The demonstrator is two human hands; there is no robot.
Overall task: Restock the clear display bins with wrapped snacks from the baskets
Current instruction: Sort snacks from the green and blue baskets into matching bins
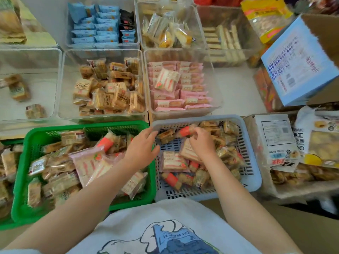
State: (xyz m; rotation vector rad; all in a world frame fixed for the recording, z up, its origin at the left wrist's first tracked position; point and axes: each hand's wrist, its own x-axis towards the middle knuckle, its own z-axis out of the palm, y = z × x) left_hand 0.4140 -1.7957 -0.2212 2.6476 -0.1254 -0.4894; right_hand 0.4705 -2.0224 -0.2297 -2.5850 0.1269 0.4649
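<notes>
Nearest me, green basket (pixel 23 180) left and grey-blue basket (pixel 253 173) right, both holding wrapped snacks. My left hand (pixel 142 145) hovers at their shared edge, fingers loosely spread, holding nothing. My right hand (pixel 200 142) is in the grey-blue basket, fingertips pinching a red-banded snack (pixel 186 131); its long axis runs left-right, sticking out left of my fingers. Beyond, the clear bin of pink packets (pixel 216 99) and the bin of tan packets (pixel 63 99).
</notes>
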